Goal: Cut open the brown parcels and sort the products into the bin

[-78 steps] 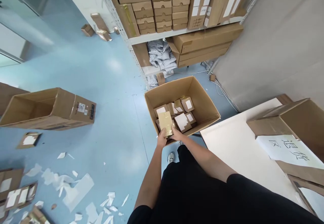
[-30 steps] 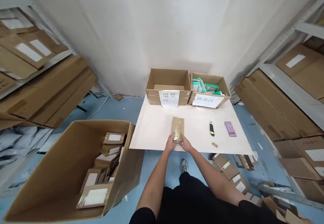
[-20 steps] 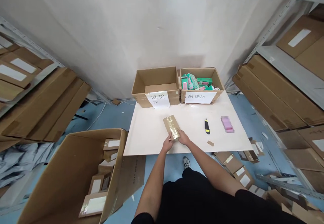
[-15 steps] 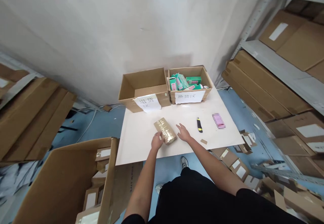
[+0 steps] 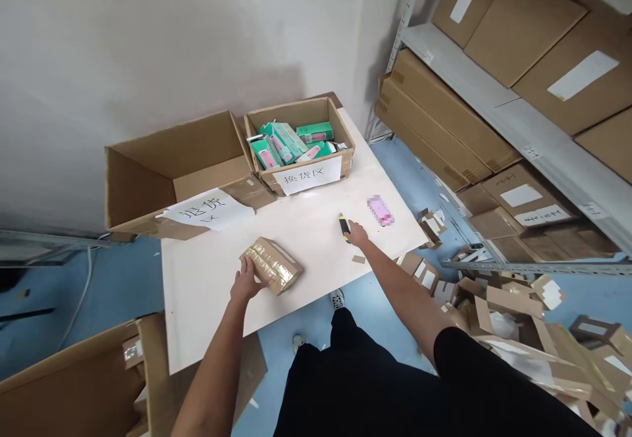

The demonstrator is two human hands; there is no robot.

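A small brown taped parcel (image 5: pixel 274 263) lies on the white table (image 5: pixel 207 292). My left hand (image 5: pixel 245 280) rests against its near left corner, fingers curled on it. My right hand (image 5: pixel 356 233) reaches right across the table and its fingers close over a black and yellow utility knife (image 5: pixel 343 224). A blurred pink object (image 5: pixel 380 210) lies just beyond the knife.
Two open cartons with paper labels stand at the table's back: an empty one (image 5: pixel 162 174) and one with green and pink packs (image 5: pixel 296 141). Shelves of cartons (image 5: pixel 494 95) rise on the right. Torn cardboard (image 5: pixel 518 305) litters the blue floor. A large carton (image 5: pixel 74 384) stands lower left.
I carried the parcel from the floor carton to the table and set it down. My right hand let go of it and moved right to the knife; the left stayed on it.
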